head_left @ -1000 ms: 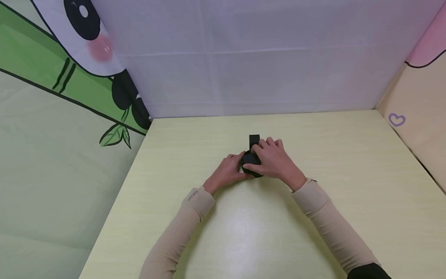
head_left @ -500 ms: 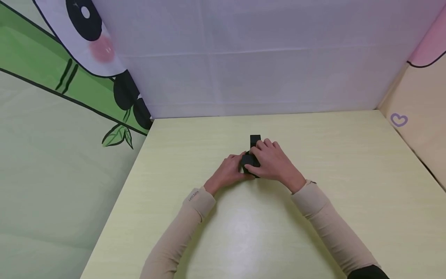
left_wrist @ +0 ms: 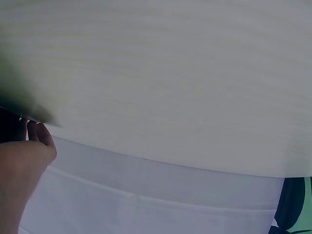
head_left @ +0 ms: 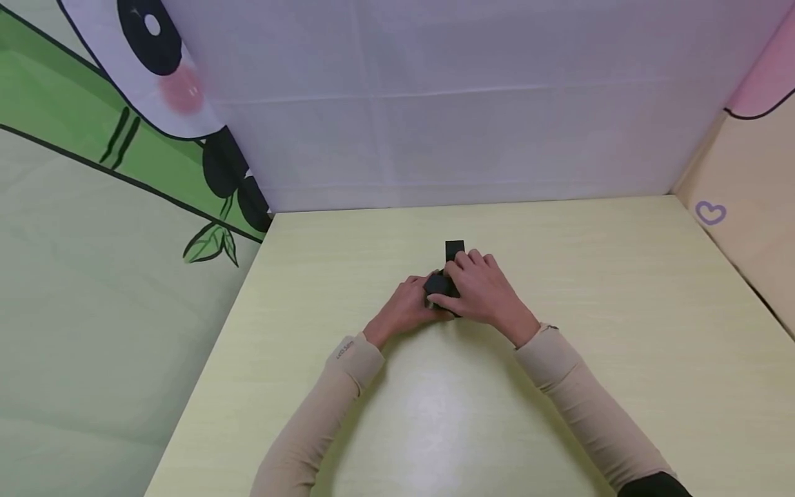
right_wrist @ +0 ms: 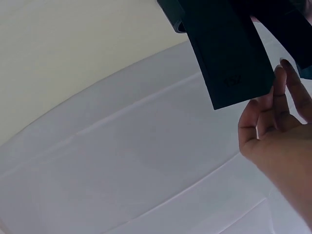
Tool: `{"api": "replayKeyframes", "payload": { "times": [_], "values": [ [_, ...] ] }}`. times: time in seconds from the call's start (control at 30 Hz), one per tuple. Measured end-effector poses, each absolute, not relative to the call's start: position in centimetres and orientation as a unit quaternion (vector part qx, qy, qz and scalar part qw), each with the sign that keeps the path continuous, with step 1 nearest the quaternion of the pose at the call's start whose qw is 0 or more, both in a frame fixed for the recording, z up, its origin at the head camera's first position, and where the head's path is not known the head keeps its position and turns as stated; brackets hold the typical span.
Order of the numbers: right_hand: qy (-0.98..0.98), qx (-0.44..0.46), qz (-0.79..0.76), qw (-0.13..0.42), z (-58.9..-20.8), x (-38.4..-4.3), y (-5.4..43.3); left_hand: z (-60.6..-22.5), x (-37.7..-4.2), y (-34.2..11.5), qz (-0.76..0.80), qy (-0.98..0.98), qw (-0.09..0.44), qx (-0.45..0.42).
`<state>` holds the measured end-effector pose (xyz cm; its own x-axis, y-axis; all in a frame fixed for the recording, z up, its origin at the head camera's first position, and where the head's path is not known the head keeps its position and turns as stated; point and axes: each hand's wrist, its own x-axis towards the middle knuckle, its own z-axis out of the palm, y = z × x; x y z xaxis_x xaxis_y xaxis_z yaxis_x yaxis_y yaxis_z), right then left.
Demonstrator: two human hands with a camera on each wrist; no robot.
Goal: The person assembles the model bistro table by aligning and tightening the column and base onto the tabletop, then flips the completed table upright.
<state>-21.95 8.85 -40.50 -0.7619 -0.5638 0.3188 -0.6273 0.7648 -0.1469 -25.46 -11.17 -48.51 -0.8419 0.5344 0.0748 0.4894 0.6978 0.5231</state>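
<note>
Near the middle of the table, a black strap-like band [head_left: 439,284] is between both hands, with a straight flat piece [head_left: 455,248] extending toward the back. My left hand [head_left: 406,307] grips its left side, thumb at the near edge and fingers at the far edge. From the right, my right hand [head_left: 484,290] holds it with bent fingers above and the thumb in front. In the right wrist view, a broad dark panel [right_wrist: 229,63] bears small characters near its end, and a curled edge shows beside it. Most of the left hand [left_wrist: 27,156] is cut off in the left wrist view.
The pale wood-look table [head_left: 373,428] meets a lilac cloth backdrop [head_left: 435,138] at its back edge. A printed green and grey cloth [head_left: 93,310] hangs at the left, and a beige panel [head_left: 745,221] stands along the right.
The dark front part of the band turns and shifts slightly left, its rounded outline now angular. My right hand moves slightly left and nearer with it; the left hand barely moves.
</note>
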Motion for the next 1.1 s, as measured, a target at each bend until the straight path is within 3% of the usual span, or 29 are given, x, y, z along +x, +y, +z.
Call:
{"api": "replayKeyframes", "payload": {
  "times": [0.23,1.1],
  "values": [
    [-0.922,0.345,0.151,0.085,-40.1,-22.2,8.9,-48.5,-25.4,-11.1,0.259,0.926,0.048,0.269],
    [-0.931,0.317,0.149,0.097,-40.8,-23.1,8.4,-48.8,-25.8,-11.0,0.278,0.919,0.050,0.276]
  ]
}}
